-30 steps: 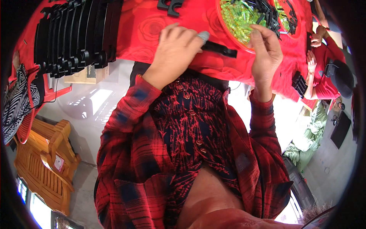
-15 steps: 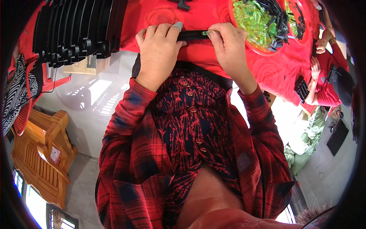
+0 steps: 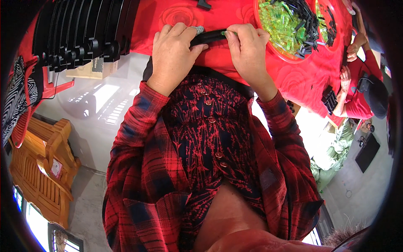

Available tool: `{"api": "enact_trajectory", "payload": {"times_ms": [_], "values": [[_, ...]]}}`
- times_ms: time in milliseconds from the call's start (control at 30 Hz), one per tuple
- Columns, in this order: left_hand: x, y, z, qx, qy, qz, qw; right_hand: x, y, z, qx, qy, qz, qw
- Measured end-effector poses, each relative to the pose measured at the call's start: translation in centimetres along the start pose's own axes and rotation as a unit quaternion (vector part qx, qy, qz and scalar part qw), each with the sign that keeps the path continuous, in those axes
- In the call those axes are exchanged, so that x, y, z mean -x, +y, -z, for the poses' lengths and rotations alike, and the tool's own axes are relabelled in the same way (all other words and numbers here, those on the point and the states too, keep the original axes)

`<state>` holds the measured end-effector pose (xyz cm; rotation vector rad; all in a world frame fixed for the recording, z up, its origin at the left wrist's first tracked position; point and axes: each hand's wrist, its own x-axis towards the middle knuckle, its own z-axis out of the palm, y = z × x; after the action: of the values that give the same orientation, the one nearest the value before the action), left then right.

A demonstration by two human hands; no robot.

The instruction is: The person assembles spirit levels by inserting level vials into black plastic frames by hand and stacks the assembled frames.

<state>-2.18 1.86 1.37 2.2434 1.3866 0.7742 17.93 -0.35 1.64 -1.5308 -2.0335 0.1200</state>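
My left hand [image 3: 173, 56] is wrapped round one end of a long black plastic part [image 3: 209, 37]. A grey covering [image 3: 200, 30] shows on a fingertip of that hand. At the part's other end, the thumb and forefinger of my right hand [image 3: 248, 52] pinch a small green piece [image 3: 224, 33] against it. The part slants slightly up to the right, just above the red tablecloth [image 3: 178, 16]. My fingers hide both of its ends.
An orange-red basin [image 3: 270, 52] of green and black pieces stands at the right, with a second basin [image 3: 336, 44] beyond. Long black parts [image 3: 79, 31] stand in a row at the left. Another black part [image 3: 204, 4] lies ahead. A co-worker [image 3: 363, 96] sits at far right.
The black part has tilted, its left end now lower and more of its side showing. My right hand has shifted slightly left, still pinching at its end.
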Motion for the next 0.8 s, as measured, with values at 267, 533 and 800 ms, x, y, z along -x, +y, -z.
{"api": "enact_trajectory", "payload": {"times_ms": [267,533,800], "values": [[-0.2,0.0,0.0,0.011,-0.004,0.007,1.000,-0.4,-0.2,0.3,0.010,-0.008,0.017,1.000],[-0.4,-0.8,0.0,0.010,-0.016,-0.002,1.000,-0.7,-0.1,-0.1,-0.001,-0.013,0.022,1.000],[-0.5,-0.9,-0.2,0.024,-0.025,0.010,0.999,-0.4,-0.3,-0.4,0.012,0.001,0.010,1.000]]}}
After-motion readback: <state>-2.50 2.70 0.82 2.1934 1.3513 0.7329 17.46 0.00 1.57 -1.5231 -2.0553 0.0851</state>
